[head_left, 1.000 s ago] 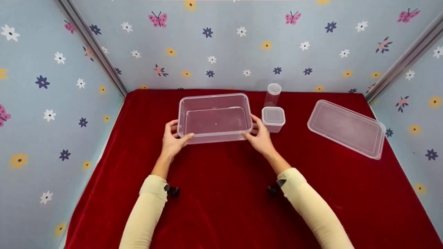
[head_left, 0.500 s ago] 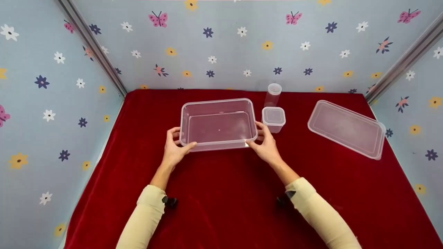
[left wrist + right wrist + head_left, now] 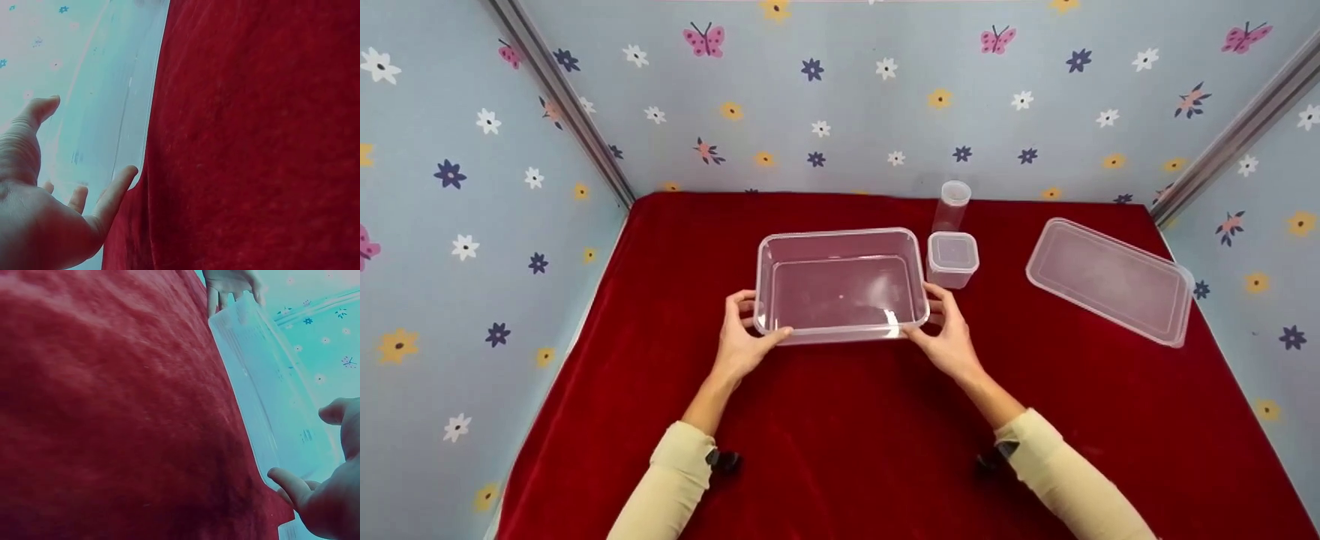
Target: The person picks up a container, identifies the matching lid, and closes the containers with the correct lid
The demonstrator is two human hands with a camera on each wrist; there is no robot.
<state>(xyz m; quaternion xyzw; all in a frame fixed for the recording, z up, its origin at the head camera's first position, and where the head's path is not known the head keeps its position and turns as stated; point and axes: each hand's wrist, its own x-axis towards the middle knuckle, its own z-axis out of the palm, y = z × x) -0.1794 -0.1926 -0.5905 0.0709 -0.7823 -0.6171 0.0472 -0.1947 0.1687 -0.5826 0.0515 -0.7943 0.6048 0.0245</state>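
Near the middle of the red cloth (image 3: 840, 450), the left hand (image 3: 742, 341) and right hand (image 3: 952, 337) grip the short ends of a clear tub (image 3: 840, 285), fingers curled round its rim. Beyond its right end stand a small box (image 3: 952, 259) and a jar (image 3: 951, 204); a lid (image 3: 1110, 279) lies near the far right corner.

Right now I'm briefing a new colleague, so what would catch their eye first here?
Both hands, left hand and right hand, grip the ends of a clear empty box at the middle of the red cloth. Its flat lid lies to the right, with a small tub between them.
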